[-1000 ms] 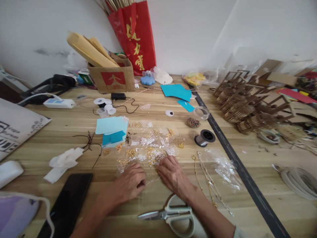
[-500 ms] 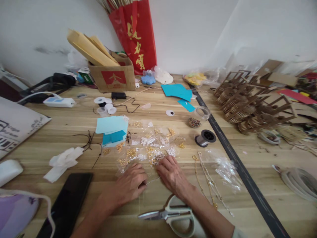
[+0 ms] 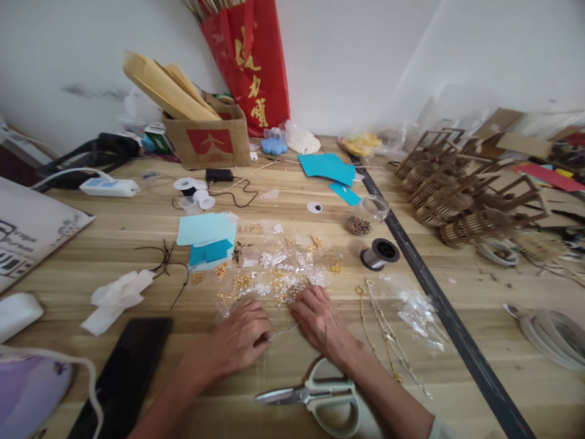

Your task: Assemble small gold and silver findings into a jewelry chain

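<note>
A thin beaded chain (image 3: 284, 332) stretches low over the wooden table between my two hands. My left hand (image 3: 244, 332) is closed, thumb and fingers pinched at the chain's left end. At its other end my right hand (image 3: 320, 320) has its fingers pressed together on the chain, the fingertips partly hidden. Just beyond the hands lie small bags of gold findings (image 3: 242, 281) and loose silver-coloured beads (image 3: 290, 289). Scissors (image 3: 315, 395) with pale handles rest below my right wrist. Finished-looking gold and silver chains (image 3: 388, 335) lie right of the right forearm.
A spool of wire (image 3: 380, 254) and a jar of beads (image 3: 359, 225) stand to the right. Blue cards (image 3: 208, 230) lie beyond the left hand, a black phone (image 3: 125, 372) beside the left forearm. Wooden basket-like frames (image 3: 461, 195) are piled at far right.
Both hands stay almost in place with the chain between them. The right fingers have shifted very slightly; the other things lie as before.
</note>
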The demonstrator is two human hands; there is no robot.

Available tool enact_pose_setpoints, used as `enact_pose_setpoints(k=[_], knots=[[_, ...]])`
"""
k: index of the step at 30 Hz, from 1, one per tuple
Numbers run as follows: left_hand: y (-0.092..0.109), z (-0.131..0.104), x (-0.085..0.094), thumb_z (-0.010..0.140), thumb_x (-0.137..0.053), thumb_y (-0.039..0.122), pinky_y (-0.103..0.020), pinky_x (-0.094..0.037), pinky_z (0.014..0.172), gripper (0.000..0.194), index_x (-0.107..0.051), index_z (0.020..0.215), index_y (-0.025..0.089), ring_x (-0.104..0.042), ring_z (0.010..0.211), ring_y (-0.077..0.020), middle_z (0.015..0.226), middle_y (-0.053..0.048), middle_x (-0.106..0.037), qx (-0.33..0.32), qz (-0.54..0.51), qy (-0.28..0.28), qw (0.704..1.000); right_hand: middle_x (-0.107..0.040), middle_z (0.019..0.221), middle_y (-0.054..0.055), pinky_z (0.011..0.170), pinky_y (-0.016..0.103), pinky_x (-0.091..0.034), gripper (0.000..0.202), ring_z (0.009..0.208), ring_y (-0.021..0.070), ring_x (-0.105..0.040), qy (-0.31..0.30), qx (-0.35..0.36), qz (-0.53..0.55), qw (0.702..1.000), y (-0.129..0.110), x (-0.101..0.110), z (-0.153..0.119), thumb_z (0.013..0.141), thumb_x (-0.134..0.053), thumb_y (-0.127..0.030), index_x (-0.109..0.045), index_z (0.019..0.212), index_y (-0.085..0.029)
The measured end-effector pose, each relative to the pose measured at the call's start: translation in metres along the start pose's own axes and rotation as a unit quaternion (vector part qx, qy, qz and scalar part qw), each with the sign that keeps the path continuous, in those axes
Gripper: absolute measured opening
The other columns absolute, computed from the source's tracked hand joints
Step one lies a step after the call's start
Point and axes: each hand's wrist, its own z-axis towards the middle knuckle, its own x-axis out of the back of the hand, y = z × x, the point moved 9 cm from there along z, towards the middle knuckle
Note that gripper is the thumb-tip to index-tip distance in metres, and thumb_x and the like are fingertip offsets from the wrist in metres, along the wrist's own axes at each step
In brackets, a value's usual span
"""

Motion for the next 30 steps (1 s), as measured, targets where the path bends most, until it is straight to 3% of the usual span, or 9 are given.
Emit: enact_pose_setpoints(k=[7,14,24,30], knots=[[-0.007,0.004,0.012,0.090,-0.049,0.015,-0.035,-0.040,0.078,0.021,-0.062,0.075,0.016,-0.052,0.079,-0.0194,0.076,-0.003,-0.062,0.045,0.024,0.063,0.997,-0.058,0.082,0.006,0.078,0.037,-0.041,0.017,0.082,0.0212,-0.045,0.003,-0.004,-0.019,1.000,0.000,0.001,0.003,0.092,-0.048,-0.010,-0.061,0.082,-0.017],[-0.015,0.008,0.020,0.088,-0.049,0.012,-0.031,-0.043,0.074,0.018,-0.064,0.078,0.017,-0.055,0.078,-0.0186,0.076,-0.003,-0.064,0.071,-0.021,0.146,0.987,-0.057,0.082,0.007,0.079,0.037,-0.041,0.016,0.083,0.0213,-0.045,0.000,-0.004,-0.031,1.000,0.002,-0.003,0.001,0.091,-0.050,-0.009,-0.061,0.081,-0.015],[-0.022,0.008,0.020,0.085,-0.055,0.008,-0.031,-0.044,0.072,0.014,-0.064,0.077,0.016,-0.054,0.078,-0.0183,0.075,-0.003,-0.064,0.077,-0.039,0.185,0.979,-0.058,0.083,0.007,0.078,0.037,-0.041,0.018,0.083,0.0214,-0.046,0.016,0.000,-0.027,1.000,0.004,0.000,0.001,0.093,-0.048,-0.011,-0.061,0.082,-0.017],[-0.016,0.010,0.019,0.079,-0.062,0.006,-0.031,-0.045,0.074,0.012,-0.063,0.073,0.017,-0.052,0.081,-0.0189,0.076,-0.003,-0.062,0.055,-0.032,0.168,0.984,-0.058,0.082,0.006,0.078,0.037,-0.041,0.016,0.083,0.0214,-0.048,0.020,-0.001,-0.017,1.000,0.004,0.002,0.001,0.092,-0.050,-0.011,-0.061,0.083,-0.017]])
